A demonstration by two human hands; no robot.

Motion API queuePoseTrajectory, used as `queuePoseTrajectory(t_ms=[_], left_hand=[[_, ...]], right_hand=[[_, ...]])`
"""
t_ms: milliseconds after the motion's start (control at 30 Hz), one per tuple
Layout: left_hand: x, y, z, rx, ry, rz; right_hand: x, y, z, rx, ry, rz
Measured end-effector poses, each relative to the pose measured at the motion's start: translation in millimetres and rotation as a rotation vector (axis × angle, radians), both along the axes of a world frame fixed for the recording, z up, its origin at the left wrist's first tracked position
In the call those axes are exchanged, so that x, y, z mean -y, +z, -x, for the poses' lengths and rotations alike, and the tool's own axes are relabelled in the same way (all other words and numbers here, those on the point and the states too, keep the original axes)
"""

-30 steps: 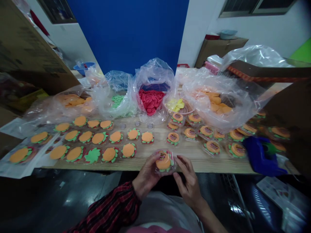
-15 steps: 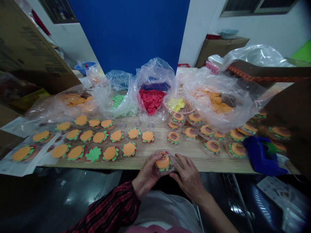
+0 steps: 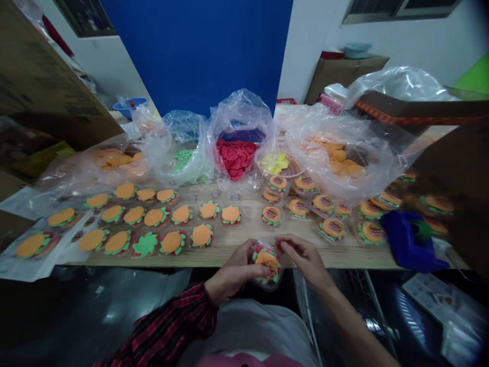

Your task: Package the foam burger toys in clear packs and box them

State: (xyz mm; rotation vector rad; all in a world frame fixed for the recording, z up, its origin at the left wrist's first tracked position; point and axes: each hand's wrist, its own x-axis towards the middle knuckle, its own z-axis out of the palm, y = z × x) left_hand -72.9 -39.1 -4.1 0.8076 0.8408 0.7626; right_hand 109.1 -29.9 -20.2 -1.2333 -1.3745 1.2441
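Observation:
At the near edge of the wooden table (image 3: 244, 232), both of my hands hold one small clear packet with an orange, red and green foam flower (image 3: 267, 262) inside. My left hand (image 3: 233, 272) grips its left side with curled fingers. My right hand (image 3: 303, 257) pinches the packet's top right corner. The packet is tilted towards me, just off the table's edge.
Rows of loose orange foam flowers (image 3: 153, 216) lie on the left, one green piece (image 3: 145, 244) among them. Bagged flowers (image 3: 332, 227) lie on the right by a blue tape dispenser (image 3: 408, 239). Plastic bags of green (image 3: 183, 155), red (image 3: 235, 155) and orange pieces (image 3: 340, 158) stand behind.
The packet has come down from the table's edge towards my lap and tipped. My right hand moved from its lower right side up to its top corner.

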Motion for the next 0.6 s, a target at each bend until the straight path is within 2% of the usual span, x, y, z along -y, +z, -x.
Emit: queuePoseTrajectory(t_ms=[100, 167, 267, 400, 533, 600], left_hand=[[1, -1.8, -2, -0.028, -0.099, -0.056], [0, -4.1, -1, -0.005, -0.132, -0.075], [-3, -6.0, 0, 0.027, -0.165, -0.063], [-5, -3.3, 0, 0.045, -0.179, -0.037], [-7, -1.5, 0, 0.093, -0.233, -0.031], [-8, -2.4, 1, 0.033, -0.203, -0.029]], right_hand=[[-11, 15.2, 8, 0.024, 0.275, 0.046], [-13, 20.8, 15, 0.042, 0.349, 0.072], [-13, 19.9, 21, 0.051, 0.347, 0.094], [-9, 9.8, 23, 0.027, 0.321, 0.095], [-5, 2.8, 22, 0.006, 0.252, 0.092], [-2, 0.6, 22, -0.047, 0.187, 0.13]])
